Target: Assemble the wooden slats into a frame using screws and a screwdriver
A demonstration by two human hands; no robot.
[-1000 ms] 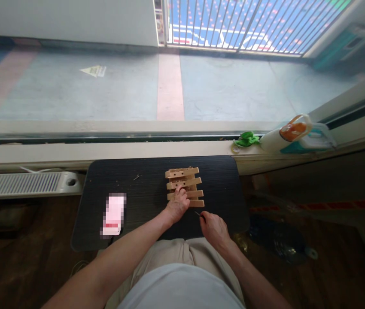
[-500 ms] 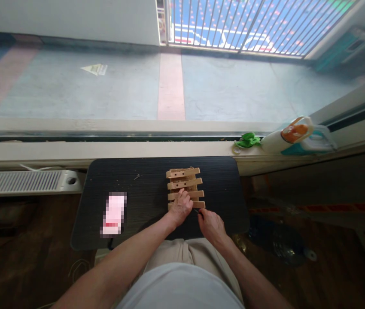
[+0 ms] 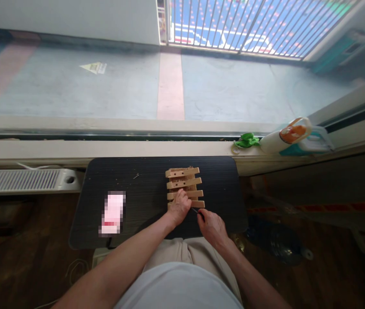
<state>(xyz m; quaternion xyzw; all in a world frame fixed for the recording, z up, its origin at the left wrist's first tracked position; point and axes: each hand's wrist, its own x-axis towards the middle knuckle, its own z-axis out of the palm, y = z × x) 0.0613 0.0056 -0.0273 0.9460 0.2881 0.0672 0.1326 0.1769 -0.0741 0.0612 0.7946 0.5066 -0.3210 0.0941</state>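
Just the one cam here, worn on the head, facing forward and tipped well down. The wearer's pale shirt [image 3: 179,287] is right up close at 6 o'clock, with the left hand [image 3: 180,207] and right hand [image 3: 213,225] a bit farther off. It looks over the dark surface [image 3: 147,184] and windowsill [image 3: 131,149], out to a distant railing [image 3: 251,25] at 1 o'clock. Super wide: radiator [image 3: 18,180] at 9, white jug [image 3: 269,141] at 3.
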